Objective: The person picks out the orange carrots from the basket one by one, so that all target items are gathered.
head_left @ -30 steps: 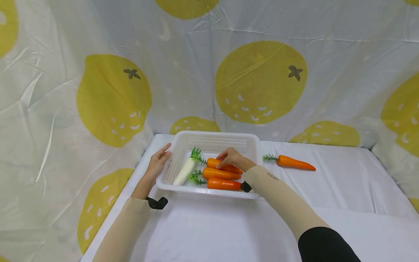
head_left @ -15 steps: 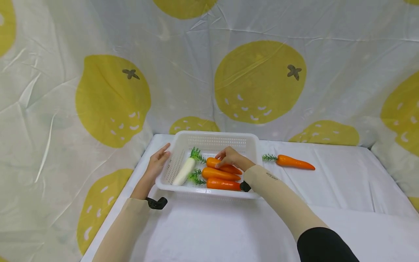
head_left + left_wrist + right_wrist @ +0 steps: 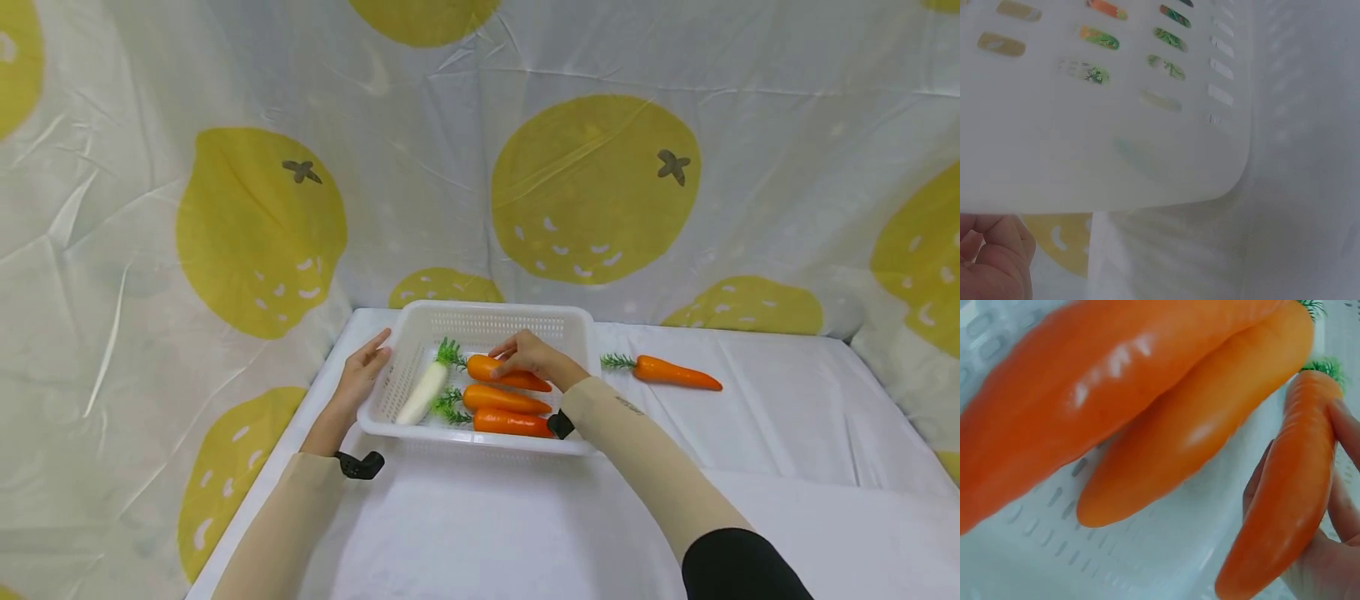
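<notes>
A white plastic basket (image 3: 495,310) holds a white radish (image 3: 424,392) with green leaves and several carrots. My right hand (image 3: 534,358) grips the rearmost carrot (image 3: 517,379), its thumb and fingers on either side in the right wrist view, where that carrot (image 3: 1285,494) stands apart from the other two. Nearer the front lie the middle carrot (image 3: 504,398) and the front carrot (image 3: 510,422), side by side. At the basket's left side, my left hand (image 3: 360,377) rests with fingers fairly straight against the outer wall; in the left wrist view only part of this hand (image 3: 997,256) shows below the basket.
Right of the basket, another carrot (image 3: 675,372) lies on the white-covered table (image 3: 787,417). A lemon-print curtain (image 3: 420,167) hangs behind and along the left of the table.
My right hand has shifted the rearmost carrot slightly left and back, opening a small gap to the middle carrot. The left hand and the basket look unmoved.
</notes>
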Demonstrator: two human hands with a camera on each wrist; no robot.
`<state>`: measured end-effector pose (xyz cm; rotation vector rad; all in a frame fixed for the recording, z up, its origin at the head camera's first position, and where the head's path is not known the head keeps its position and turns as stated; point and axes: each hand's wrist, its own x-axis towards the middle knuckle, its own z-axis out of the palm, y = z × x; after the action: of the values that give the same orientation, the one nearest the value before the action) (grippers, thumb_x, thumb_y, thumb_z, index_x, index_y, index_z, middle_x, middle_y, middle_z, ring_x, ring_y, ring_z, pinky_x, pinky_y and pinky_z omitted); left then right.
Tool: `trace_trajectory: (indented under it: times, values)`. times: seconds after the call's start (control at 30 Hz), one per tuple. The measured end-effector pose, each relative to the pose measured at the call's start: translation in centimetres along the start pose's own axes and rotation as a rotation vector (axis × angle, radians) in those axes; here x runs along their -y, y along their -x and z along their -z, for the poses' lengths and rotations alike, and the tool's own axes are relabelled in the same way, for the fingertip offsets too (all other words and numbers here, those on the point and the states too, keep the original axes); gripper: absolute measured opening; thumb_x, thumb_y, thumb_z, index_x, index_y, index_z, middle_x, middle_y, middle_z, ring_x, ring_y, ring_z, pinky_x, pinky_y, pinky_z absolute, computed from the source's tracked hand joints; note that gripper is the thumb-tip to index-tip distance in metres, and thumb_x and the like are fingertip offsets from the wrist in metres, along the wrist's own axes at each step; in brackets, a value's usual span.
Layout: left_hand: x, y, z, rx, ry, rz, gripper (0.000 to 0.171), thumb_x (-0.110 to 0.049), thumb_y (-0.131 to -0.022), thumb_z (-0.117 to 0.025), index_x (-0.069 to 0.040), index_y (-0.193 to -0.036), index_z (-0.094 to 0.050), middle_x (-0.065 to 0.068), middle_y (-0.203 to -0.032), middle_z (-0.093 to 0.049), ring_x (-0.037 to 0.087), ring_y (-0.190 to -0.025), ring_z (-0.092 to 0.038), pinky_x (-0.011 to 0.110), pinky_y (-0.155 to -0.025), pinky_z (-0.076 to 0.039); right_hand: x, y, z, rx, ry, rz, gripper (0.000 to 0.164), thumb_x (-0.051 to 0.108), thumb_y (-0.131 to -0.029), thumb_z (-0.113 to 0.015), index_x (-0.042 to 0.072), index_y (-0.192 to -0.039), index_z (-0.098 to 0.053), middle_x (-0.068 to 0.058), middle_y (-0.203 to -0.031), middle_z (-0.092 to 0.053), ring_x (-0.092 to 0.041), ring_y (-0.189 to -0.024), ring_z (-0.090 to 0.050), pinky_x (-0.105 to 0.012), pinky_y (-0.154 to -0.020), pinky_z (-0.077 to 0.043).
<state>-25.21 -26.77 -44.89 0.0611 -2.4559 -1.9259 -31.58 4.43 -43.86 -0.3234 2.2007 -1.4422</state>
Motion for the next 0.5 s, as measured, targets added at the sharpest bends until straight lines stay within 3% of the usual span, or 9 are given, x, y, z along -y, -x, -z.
trace_trajectory:
  times: [0.27,0.5]
  values:
    - [0.0,0.0,-0.1,-0.001,0.004,-0.025,0.052,-0.025,-0.106,-0.05,-0.013,-0.155,-0.037,0.02,-0.127,-0.053,0.006,-0.1,-0.053,0.015,-0.084,-0.043,1.6,1.0,0.4,0.01,-0.013,0.022,0.04,0.005,-0.082,-0.082,0.0,-0.12,-0.072,-0.013,-0.115,-0.068,-0.024,-0.099,-0.062,-0.028,-0.085,-0.053]
    - [0.1,-0.1,0.0,-0.01,-0.014,-0.028,0.052,-0.025,-0.107,-0.05,-0.01,-0.155,-0.037,0.019,-0.128,-0.054,0.004,-0.1,-0.052,0.014,-0.085,-0.042,3.2,3.0,2.5,0.05,0.042,0.103,0.042,0.007,-0.079,-0.084,0.001,-0.119,-0.072,-0.012,-0.114,-0.069,-0.022,-0.096,-0.063,-0.029,-0.079,-0.054]
